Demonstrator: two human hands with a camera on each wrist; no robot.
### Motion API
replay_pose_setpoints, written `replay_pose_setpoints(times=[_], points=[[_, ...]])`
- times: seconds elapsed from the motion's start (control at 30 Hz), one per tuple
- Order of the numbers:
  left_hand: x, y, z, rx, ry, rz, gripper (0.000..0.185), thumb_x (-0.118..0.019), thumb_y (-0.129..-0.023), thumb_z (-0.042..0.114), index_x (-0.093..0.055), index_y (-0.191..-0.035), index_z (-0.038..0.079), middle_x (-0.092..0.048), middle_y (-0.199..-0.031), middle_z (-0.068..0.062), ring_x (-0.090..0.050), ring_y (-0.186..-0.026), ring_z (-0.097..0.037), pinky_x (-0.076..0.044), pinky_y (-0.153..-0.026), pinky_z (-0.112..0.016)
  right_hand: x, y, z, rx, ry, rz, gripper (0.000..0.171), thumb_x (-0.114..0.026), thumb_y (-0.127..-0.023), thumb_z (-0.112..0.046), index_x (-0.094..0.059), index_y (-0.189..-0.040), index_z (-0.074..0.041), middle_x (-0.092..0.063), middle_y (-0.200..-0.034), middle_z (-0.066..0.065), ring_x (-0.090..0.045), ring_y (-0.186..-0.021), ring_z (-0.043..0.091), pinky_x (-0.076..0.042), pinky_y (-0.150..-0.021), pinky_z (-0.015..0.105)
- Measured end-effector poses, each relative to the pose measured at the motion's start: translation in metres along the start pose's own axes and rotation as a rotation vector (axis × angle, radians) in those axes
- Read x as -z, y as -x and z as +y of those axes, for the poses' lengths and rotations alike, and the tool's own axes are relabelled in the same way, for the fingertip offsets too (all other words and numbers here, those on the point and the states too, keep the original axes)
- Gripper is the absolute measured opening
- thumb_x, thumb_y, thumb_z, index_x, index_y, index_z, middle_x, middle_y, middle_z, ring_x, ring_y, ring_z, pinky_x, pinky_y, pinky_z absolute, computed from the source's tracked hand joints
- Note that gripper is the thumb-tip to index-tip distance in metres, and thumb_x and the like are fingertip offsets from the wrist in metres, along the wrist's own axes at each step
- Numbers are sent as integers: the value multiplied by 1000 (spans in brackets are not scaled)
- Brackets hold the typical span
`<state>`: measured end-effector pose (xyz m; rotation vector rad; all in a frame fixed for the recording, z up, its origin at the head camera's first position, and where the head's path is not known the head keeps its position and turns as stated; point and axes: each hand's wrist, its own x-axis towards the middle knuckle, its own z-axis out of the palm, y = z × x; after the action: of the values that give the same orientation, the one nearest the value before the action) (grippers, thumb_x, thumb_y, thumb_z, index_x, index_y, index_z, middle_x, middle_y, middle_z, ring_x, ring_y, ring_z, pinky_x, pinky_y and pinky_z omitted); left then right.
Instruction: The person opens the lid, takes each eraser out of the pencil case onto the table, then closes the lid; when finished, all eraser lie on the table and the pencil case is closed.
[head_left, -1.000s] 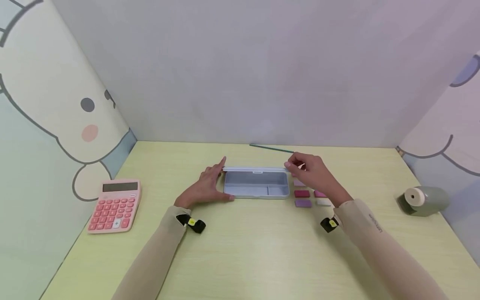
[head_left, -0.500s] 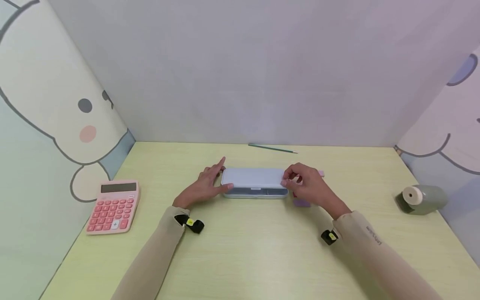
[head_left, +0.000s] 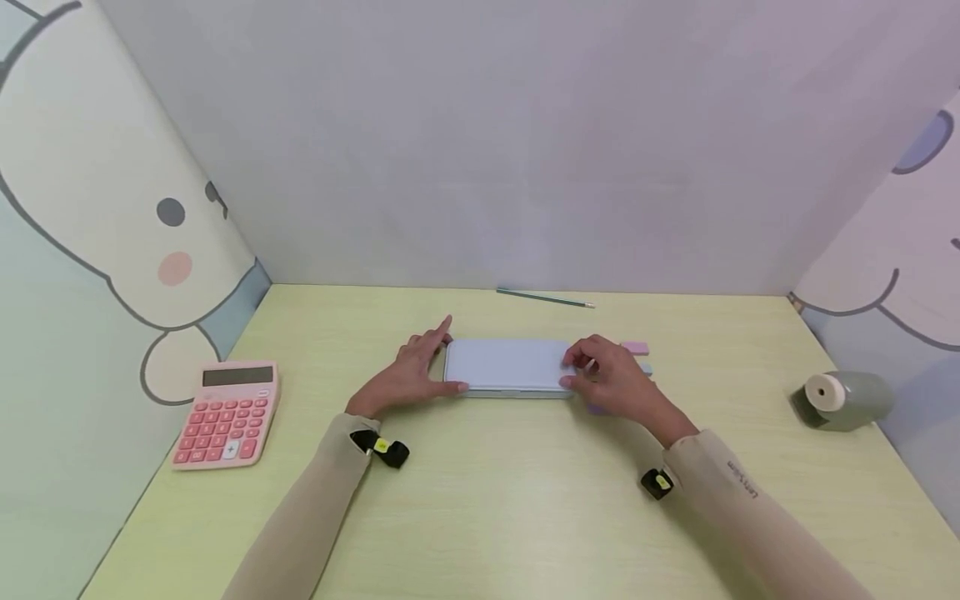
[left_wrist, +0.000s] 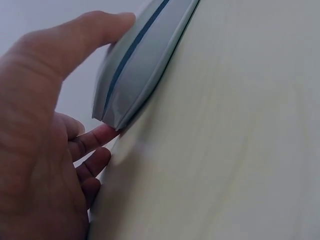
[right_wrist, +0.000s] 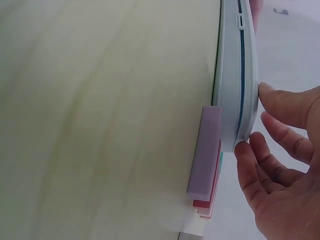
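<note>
A pale lavender-white pencil case (head_left: 507, 364) lies on the table with its lid lowered over the base. In both wrist views a thin dark gap runs along its side between lid and base. My left hand (head_left: 408, 375) holds the case's left end, thumb at the front corner and fingers around the back corner. At the right end, my right hand (head_left: 609, 377) grips the lid edge, with its thumb (right_wrist: 282, 105) on the lid and fingertips at the end. Beside that end lie several small coloured blocks, among them a purple block (right_wrist: 205, 152), partly hidden by the right hand.
A dark green pencil (head_left: 543, 297) lies behind the case near the wall. To the left is a pink calculator (head_left: 227, 414). A grey-green device with a cream round front (head_left: 843, 400) stands at the right edge. A pink block (head_left: 635, 347) shows behind the right hand.
The case's lid has swung from upright down toward me onto the base, covering the compartments. My right hand has come down and forward with it; my left hand has stayed at the left end.
</note>
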<state>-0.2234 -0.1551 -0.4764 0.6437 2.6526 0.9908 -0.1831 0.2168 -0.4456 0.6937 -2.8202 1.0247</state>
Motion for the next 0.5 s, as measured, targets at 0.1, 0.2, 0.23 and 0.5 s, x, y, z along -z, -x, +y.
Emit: replay_pose_setpoints(times=[0.1,0.2,0.23,0.5], points=[[-1,1,0,13,-4,0,125,-83,-86,61,-3,-175,27,-47,-158,-2,-38,-146,-30,-26,-131,-60,-1,1,0,-15,1,-14,20,-84,-93,-11,-72,-108,-7,-70,-105,9,-66,-98,22,-60,-88,37],[0,2,2,15,-14,7,126,-84,-85,60,-4,-175,25,-48,-158,-3,-39,-145,-30,-28,-130,-60,-2,1,0,-34,9,-34,20,-83,-94,-13,-71,-110,-8,-70,-106,10,-65,-99,23,-60,-89,40],[-1,3,2,14,-16,8,126,-84,-85,60,-5,-175,24,-48,-158,-3,-39,-145,-31,-29,-129,-60,-2,1,-1,-43,11,-42,20,-83,-95,-13,-71,-110,-8,-69,-106,10,-64,-99,23,-60,-90,41],[0,4,6,29,-22,-12,125,-84,-86,58,-5,-175,21,-45,-162,-5,-38,-147,-34,-27,-129,-60,-3,0,-4,-147,-18,-93,24,-81,-97,-16,-69,-116,-10,-69,-111,10,-63,-105,27,-57,-97,49]])
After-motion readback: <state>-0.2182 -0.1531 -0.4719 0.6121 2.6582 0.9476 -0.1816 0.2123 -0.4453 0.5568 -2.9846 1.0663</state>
